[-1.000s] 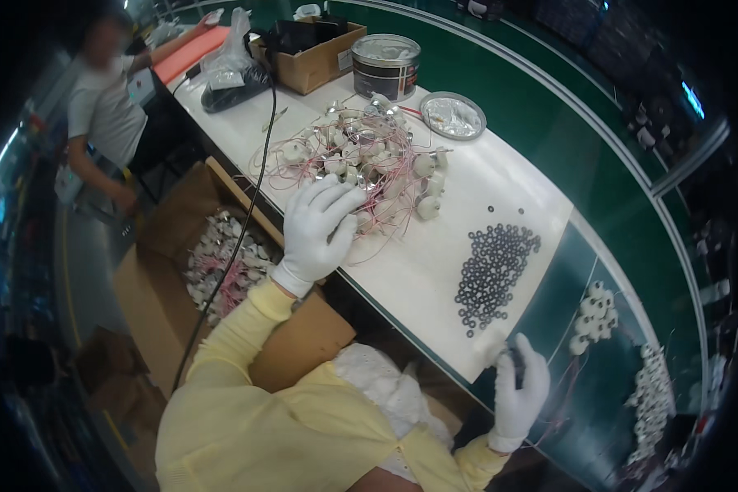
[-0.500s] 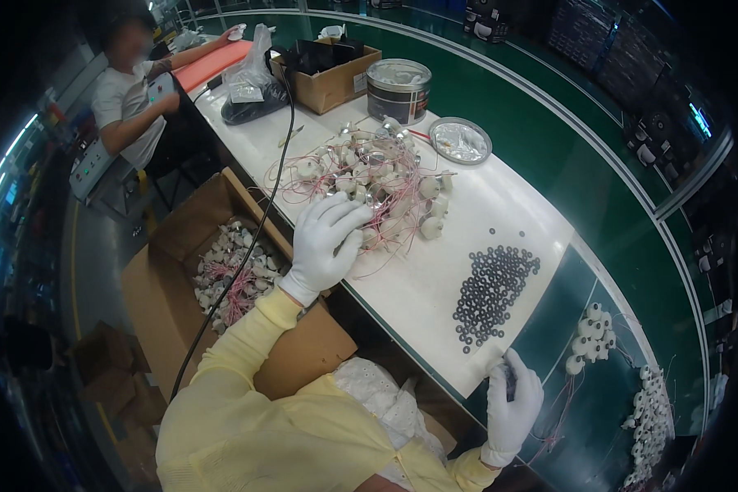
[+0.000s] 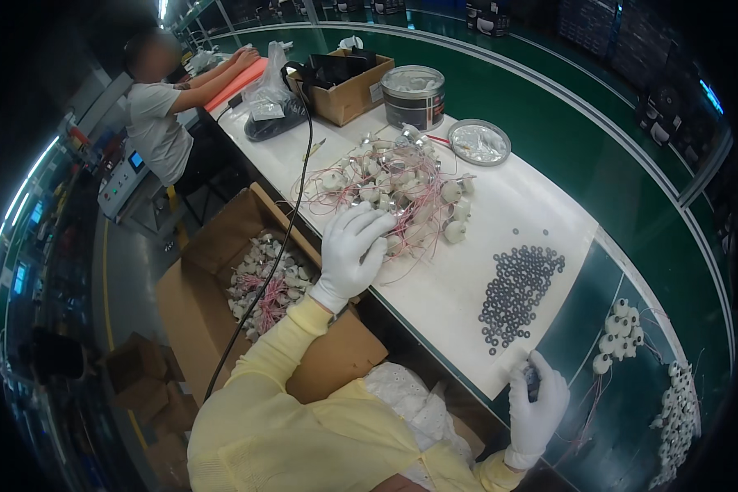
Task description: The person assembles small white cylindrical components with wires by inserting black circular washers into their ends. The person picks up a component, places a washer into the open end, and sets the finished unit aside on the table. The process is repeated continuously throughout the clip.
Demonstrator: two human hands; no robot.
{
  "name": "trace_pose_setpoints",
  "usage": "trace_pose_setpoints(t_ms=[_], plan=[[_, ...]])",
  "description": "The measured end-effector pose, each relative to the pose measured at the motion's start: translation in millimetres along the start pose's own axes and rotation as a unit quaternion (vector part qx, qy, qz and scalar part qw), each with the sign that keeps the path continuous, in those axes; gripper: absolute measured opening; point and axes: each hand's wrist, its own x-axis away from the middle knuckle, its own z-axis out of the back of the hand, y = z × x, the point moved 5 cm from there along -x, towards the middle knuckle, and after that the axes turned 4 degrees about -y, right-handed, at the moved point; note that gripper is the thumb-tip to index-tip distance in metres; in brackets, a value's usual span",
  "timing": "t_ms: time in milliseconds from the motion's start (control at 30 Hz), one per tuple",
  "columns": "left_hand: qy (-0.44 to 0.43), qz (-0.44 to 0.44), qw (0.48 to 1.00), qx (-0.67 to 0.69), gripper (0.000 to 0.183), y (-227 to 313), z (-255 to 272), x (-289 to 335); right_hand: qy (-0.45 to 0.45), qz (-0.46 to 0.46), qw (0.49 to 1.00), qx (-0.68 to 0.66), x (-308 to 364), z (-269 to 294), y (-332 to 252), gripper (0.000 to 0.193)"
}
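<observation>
The bench runs diagonally across the view, its white top giving way to green at the right; a white strip separates the heap from the rings, and another follows the far edge. A cardboard box of similar parts sits against the near edge. The heap of white parts with pink wires spreads over the white top; the patch of dark rings lies nearer the green. The gloved left hand meets the heap's near side, fingers bent and thumb apart; I cannot tell whether it grips anything. The gloved right hand, half-curled by the white top's near corner, has something dark between thumb and fingers, too blurred to name. Since half a second ago, both hands keep their places, while the co-worker now stretches both arms over a red surface.
</observation>
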Motion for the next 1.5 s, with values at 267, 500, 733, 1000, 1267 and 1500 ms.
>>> trace_pose_setpoints(t_ms=[267, 500, 733, 1000, 1267, 1500], plan=[[0.0, 0.002, 1.0, -0.005, 0.033, 1.8, 0.5, -3.0, -0.003, 0.004, 1.0, -0.003, -1.5, -0.2, 0.5, 0.041], [-0.041, 0.118, 0.987, -0.104, 0.044, 12.1, 9.0, 2.5, 0.017, 0.032, 0.999, -0.04, -1.2, 2.1, 1.7, 0.058], [-0.058, 0.181, 0.975, -0.114, 0.042, 29.0, 24.4, 15.7, 0.003, 0.016, 0.999, -0.039, 1.4, -0.1, 6.1, 0.063], [-0.049, 0.145, 0.985, -0.074, 0.025, 33.3, 22.3, -1.4, -0.003, 0.001, 0.999, -0.042, 1.9, 0.6, 4.2, 0.062], [-0.051, 0.135, 0.987, -0.073, 0.017, 21.2, 13.9, -11.3, 0.015, 0.039, 0.998, -0.047, 0.2, -1.1, 3.3, 0.052], [-0.046, 0.183, 0.98, -0.058, 0.021, 16.4, 9.1, -8.3, 0.004, 0.023, 0.998, -0.06, 1.8, -1.0, 5.4, 0.046]])
